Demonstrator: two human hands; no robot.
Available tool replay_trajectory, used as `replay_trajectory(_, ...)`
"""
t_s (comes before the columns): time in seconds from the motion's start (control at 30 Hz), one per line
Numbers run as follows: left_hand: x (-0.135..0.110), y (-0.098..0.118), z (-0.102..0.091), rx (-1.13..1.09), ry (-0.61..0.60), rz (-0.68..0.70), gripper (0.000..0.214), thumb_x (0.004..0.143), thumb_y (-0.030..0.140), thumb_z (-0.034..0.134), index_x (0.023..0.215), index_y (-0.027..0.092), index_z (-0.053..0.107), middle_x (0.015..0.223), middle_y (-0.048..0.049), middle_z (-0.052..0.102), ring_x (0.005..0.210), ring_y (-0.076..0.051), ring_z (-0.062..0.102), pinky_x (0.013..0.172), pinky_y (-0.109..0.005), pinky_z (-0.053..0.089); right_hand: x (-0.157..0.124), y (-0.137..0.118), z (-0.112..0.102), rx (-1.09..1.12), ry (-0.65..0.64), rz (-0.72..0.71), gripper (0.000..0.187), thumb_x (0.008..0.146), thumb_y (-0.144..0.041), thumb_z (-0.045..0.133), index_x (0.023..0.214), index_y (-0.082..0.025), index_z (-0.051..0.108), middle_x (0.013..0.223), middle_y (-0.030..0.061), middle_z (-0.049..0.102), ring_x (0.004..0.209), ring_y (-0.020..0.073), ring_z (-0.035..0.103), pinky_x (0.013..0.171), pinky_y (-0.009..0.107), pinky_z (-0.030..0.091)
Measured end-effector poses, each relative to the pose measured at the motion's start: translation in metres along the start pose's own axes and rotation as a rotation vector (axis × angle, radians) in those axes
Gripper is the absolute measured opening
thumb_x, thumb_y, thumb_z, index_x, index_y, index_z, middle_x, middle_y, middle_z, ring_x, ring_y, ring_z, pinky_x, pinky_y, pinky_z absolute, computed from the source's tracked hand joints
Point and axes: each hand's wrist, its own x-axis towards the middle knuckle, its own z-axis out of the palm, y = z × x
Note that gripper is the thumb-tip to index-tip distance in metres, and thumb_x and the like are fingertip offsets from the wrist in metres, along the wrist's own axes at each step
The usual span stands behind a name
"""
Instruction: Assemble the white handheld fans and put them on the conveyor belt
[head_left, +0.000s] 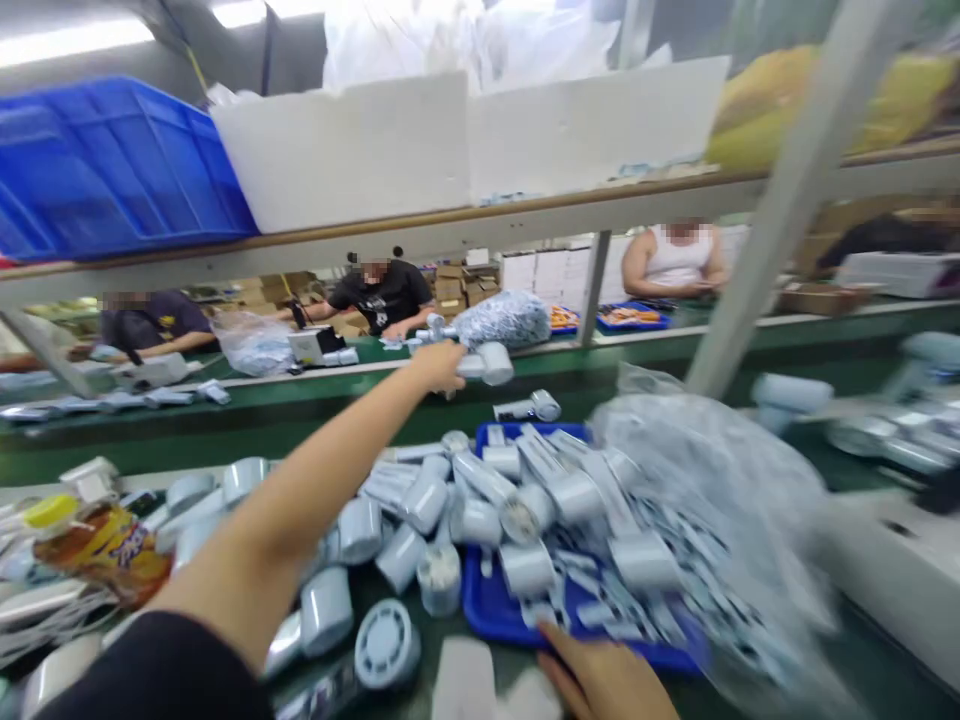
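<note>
Pale blue plastic cylindrical device (pixel 487 364) gripped in left hand (pixel 439 366), raised over the far side of the tray, wide round end sticking out past the fingers; blue plastic tray (pixel 504 612) below, near edge by right hand (pixel 600 676), fingers at or just over the rim, contact unclear; matching pale blue devices (pixel 529 510) heaped on the tray, jumbled at mixed angles, some spilling over its left edge; right part of heap blurred.

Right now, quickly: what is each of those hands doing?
Left hand: closed, holding a pale blue gadget.
Right hand: looks open, at the edge of a blue tray, holding nothing visible.
</note>
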Motion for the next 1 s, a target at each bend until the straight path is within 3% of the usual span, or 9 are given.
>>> replay_trajectory(0.07,-0.054,0.0,-0.016,-0.052,0.075,-0.01,0.042,0.067,0.025,0.067,0.106,0.014,0.054,0.112,-0.0124,0.054,0.107,-0.031,0.047,0.091,-0.044,0.035,-0.015,-0.012,-0.015,-0.167,-0.149,0.071,0.027,0.087,-0.025,0.047,0.109,-0.022,0.062,0.078,0.0092,0.072,0.071,0.026,0.067,0.059,0.034,0.05)
replay_trajectory(0.2,-0.151,0.004,-0.019,-0.189,0.224,-0.06,0.04,0.065,0.029,0.062,0.101,0.014,0.054,0.1,-0.0095,0.056,0.095,-0.029,0.052,0.085,-0.039,0.038,-0.018,-0.022,-0.035,-0.212,-0.127,0.112,0.028,0.087,-0.028,0.045,0.106,-0.022,0.064,0.083,0.0112,0.072,0.078,0.0273,0.067,0.063,0.032,0.046)
replay_trajectory(0.33,-0.224,0.011,0.009,-0.413,0.326,-0.143,0.036,0.065,0.031,0.059,0.097,0.015,0.054,0.092,-0.0067,0.057,0.085,-0.025,0.053,0.078,-0.036,0.04,-0.017,-0.024,-0.035,-0.177,-0.065,0.113,0.026,0.086,-0.029,0.045,0.101,-0.023,0.066,0.085,0.0082,0.072,0.08,0.0242,0.066,0.066,0.029,0.044)
replay_trajectory(0.5,-0.29,0.019,0.058,-0.869,0.306,-0.254,0.031,0.073,0.039,0.05,0.094,0.016,0.051,0.069,-0.0014,0.056,0.062,-0.018,0.054,0.059,-0.029,0.043,-0.019,-0.019,-0.032,-0.127,0.021,0.225,0.027,0.087,-0.03,0.04,0.093,-0.018,0.064,0.068,0.0041,0.068,0.067,0.0193,0.064,0.059,0.026,0.042)
replay_trajectory(0.57,-0.309,0.023,0.073,-1.08,0.293,-0.301,0.03,0.074,0.041,0.048,0.092,0.016,0.049,0.059,0.0011,0.053,0.052,-0.015,0.051,0.051,-0.026,0.041,-0.018,-0.017,-0.034,-0.125,0.039,0.264,0.025,0.086,-0.029,0.041,0.089,-0.018,0.063,0.065,0.0035,0.065,0.065,0.0194,0.062,0.058,0.027,0.041)
replay_trajectory(0.7,-0.326,0.029,0.087,-1.521,0.268,-0.38,0.029,0.066,0.035,0.064,0.083,0.018,0.048,0.053,0.0026,0.054,0.045,-0.012,0.048,0.047,-0.023,0.038,-0.016,-0.012,-0.038,-0.136,0.043,0.279,0.023,0.082,-0.029,0.049,0.098,-0.018,0.061,0.072,0.0046,0.064,0.07,0.0209,0.061,0.061,0.028,0.042)
replay_trajectory(0.83,-0.323,0.031,0.09,-1.757,0.226,-0.357,0.032,0.063,0.035,0.069,0.084,0.019,0.051,0.063,0.0,0.059,0.046,-0.012,0.051,0.042,-0.022,0.039,-0.009,0.001,-0.046,-0.129,-0.012,0.227,0.024,0.08,-0.028,0.053,0.1,-0.02,0.064,0.095,0.0081,0.061,0.086,0.021,0.061,0.073,0.029,0.044)
replay_trajectory(0.9,-0.319,0.032,0.093,-1.863,0.225,-0.318,0.031,0.064,0.037,0.067,0.085,0.018,0.054,0.068,-0.0025,0.061,0.05,-0.014,0.054,0.043,-0.023,0.041,-0.003,0.01,-0.05,-0.113,-0.068,0.178,0.02,0.079,-0.025,0.056,0.093,-0.019,0.068,0.094,0.0077,0.062,0.087,0.0197,0.061,0.077,0.027,0.044)
replay_trajectory(1.0,-0.312,0.034,0.101,-1.967,0.1,-0.375,0.032,0.071,0.043,0.06,0.085,0.016,0.058,0.067,-0.0057,0.063,0.05,-0.015,0.056,0.046,-0.023,0.042,0.009,0.02,-0.055,-0.103,-0.132,0.12,0.015,0.072,-0.018,0.062,0.086,-0.018,0.069,0.086,0.0067,0.064,0.081,0.0208,0.062,0.075,0.027,0.045)
